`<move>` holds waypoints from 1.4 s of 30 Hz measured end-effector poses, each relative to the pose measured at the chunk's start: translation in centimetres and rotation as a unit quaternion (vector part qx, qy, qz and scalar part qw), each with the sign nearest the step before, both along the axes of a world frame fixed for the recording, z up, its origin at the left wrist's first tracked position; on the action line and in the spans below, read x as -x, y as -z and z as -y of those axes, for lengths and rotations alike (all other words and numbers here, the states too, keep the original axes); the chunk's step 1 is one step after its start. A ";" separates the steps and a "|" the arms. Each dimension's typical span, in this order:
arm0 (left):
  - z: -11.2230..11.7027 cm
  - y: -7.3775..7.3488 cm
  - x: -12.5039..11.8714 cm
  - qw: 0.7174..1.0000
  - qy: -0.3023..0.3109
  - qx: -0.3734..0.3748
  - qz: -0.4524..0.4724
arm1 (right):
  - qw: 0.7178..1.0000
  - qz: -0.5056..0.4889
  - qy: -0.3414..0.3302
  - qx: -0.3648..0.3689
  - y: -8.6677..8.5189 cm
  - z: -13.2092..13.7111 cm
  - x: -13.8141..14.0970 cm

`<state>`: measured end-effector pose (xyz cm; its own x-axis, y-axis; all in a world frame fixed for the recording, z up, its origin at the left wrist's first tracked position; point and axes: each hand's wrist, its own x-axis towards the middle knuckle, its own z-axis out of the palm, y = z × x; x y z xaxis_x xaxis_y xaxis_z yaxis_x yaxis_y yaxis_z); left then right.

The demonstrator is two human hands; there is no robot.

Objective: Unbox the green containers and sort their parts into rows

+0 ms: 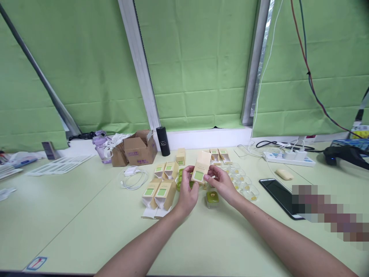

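Between both hands I hold a small beige cardboard box (201,165) with a green square window, its top flap standing up. My left hand (188,192) grips its left side, and my right hand (221,182) pinches the right side. Just below the hands stands a small clear container with a green lid (212,197). More green lids (179,180) show partly behind my left hand. Left of that hand, several similar beige boxes (165,193) stand with flaps hanging open. Several clear containers with yellow spots (245,182) are grouped right of my right hand.
A closed beige box (181,156) and two open ones (219,156) stand farther back. A brown carton (141,148), black bottle (163,141) and white charger cable (135,180) are left. A phone (278,197), earbud case (284,174) and power strip (290,158) lie right, near a pixelated patch.
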<state>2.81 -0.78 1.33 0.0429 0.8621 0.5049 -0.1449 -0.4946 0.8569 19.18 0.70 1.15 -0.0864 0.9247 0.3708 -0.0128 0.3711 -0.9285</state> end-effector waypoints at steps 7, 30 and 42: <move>0.2 -0.1 0.1 1.000 0.003 0.007 0.009 | 1.000 0.011 0.002 -0.001 0.0 0.0 -0.1; 0.3 0.0 0.3 1.000 0.014 -0.007 -0.018 | 0.999 -0.032 0.005 0.022 -0.3 0.0 -0.1; 0.0 0.3 0.1 0.999 0.030 -0.035 -0.027 | 0.998 -0.052 0.011 0.030 -0.4 -0.1 -0.2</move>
<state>2.72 -0.76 1.00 0.1219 0.8199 0.5593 -0.1312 -0.5453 0.8279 19.41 0.79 1.57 -0.0303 0.9466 0.3210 -0.1038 0.3164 -0.9429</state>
